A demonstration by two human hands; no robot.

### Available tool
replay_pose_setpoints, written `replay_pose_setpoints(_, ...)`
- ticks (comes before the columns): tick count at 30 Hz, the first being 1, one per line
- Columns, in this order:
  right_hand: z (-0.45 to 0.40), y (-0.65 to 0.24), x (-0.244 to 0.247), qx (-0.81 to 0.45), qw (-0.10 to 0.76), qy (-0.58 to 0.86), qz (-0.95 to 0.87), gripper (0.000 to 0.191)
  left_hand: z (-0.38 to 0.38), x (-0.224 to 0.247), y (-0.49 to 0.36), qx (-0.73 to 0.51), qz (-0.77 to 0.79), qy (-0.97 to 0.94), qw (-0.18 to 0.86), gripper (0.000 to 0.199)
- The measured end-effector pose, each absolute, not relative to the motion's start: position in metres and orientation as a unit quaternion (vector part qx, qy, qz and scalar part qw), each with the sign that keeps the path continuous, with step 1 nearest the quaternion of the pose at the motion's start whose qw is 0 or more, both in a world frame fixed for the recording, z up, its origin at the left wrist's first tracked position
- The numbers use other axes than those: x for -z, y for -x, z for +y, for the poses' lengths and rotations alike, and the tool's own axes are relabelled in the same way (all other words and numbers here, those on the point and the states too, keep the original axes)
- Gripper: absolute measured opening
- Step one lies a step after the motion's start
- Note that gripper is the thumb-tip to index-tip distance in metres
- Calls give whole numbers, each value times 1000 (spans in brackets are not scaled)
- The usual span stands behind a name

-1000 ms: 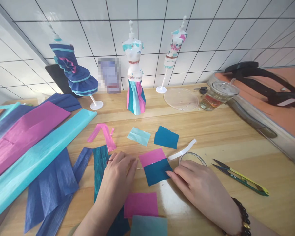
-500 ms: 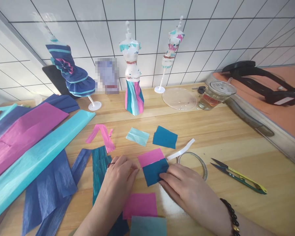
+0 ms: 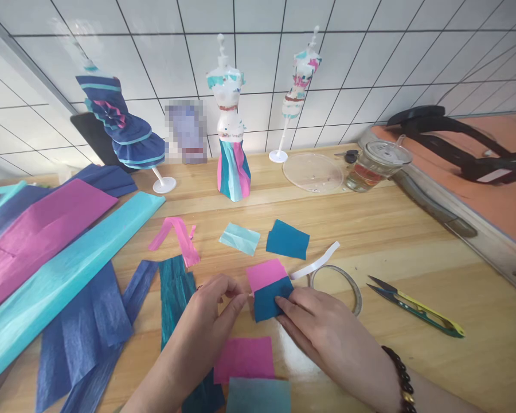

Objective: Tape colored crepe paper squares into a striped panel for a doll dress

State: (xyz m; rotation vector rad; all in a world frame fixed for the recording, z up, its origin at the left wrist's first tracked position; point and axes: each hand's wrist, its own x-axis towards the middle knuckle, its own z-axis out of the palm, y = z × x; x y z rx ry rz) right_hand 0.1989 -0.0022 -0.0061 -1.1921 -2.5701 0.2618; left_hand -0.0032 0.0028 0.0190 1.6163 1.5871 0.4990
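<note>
My right hand (image 3: 322, 315) pinches the right edge of a dark teal paper piece (image 3: 267, 303), thumb beneath and fingers on top. A pink paper piece (image 3: 265, 274) adjoins its upper edge. My left hand (image 3: 217, 304) is just left of these pieces, thumb and fingertips brought together near their left edge; what lies between the fingertips is too small to make out. Below the hands lie a pink rectangle (image 3: 246, 360) and a pale teal one (image 3: 258, 396). A roll of tape (image 3: 358, 292) and a white strip (image 3: 316, 267) are beyond my right hand.
Yellow-green snips (image 3: 417, 307) lie at right. Coloured crepe paper (image 3: 73, 258) covers the left. Behind stand a blue-dressed form (image 3: 129, 129), a form with a striped skirt (image 3: 234, 172) and a bare form (image 3: 301, 80), plus a lid (image 3: 313, 172) and a glass cup (image 3: 365, 172).
The joined pink and teal pieces have turned slightly, their left side shifting right. My left hand's thumb and fingers have changed shape, with the thumb now more visible.
</note>
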Motion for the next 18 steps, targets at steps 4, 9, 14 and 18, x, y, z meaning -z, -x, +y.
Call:
replay_pose_setpoints(4, -3, -198, 4, -99, 166, 424, -885, 25, 4, -15, 3, -224, 626, -585, 464, 18)
replay_pose_setpoints(9, -4, -201, -2, -133, 177, 435, -873, 30, 4, -7, 0, -303, 590, -501, 556, 14)
replay_pose_setpoints(14, -1, -207, 0, -109, 160, 469, -862, 27, 4, -5, -6, -369, 539, -415, 634, 14)
replay_pose_setpoints(18, 0, -209, 3, -112, 143, 491, -852, 20, 4, -5, -8, -406, 512, -368, 662, 17)
